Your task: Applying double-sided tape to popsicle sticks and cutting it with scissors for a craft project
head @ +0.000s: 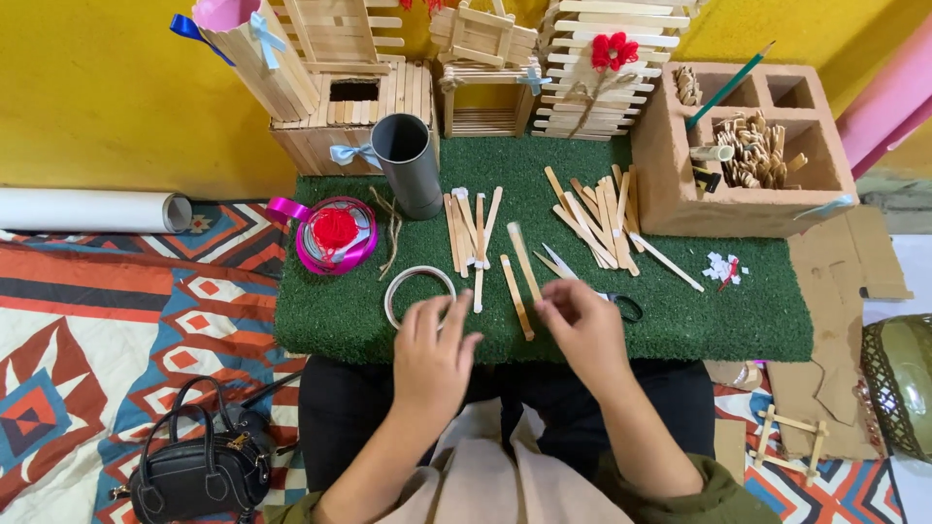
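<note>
Both hands empty and loosely spread: left hand (pixel 434 355) over tape ring (pixel 418 292), right hand (pixel 583 330) beside it, near light, stiff, probably snappable wooden sticks (pixel 520 281); best pinched mid-length.

Yellow wall (pixel 107 107) across top of view, evenly lit, matte. Green turf-covered table (pixel 738 325) set against it, taken as landmark. Left of table: patterned rug (pixel 116 320), red, blue, white geometric, covering floor; white paper roll (pixel 92 210) lying at wall foot; black handbag (pixel 199 466) on rug, near table's front left corner. Right of table: torn cardboard sheets (pixel 835 320) on floor; pink roll (pixel 888 92) leaning at wall; green patterned vessel (pixel 903 383) at frame edge. Soft daylight, faint shadows.
</note>
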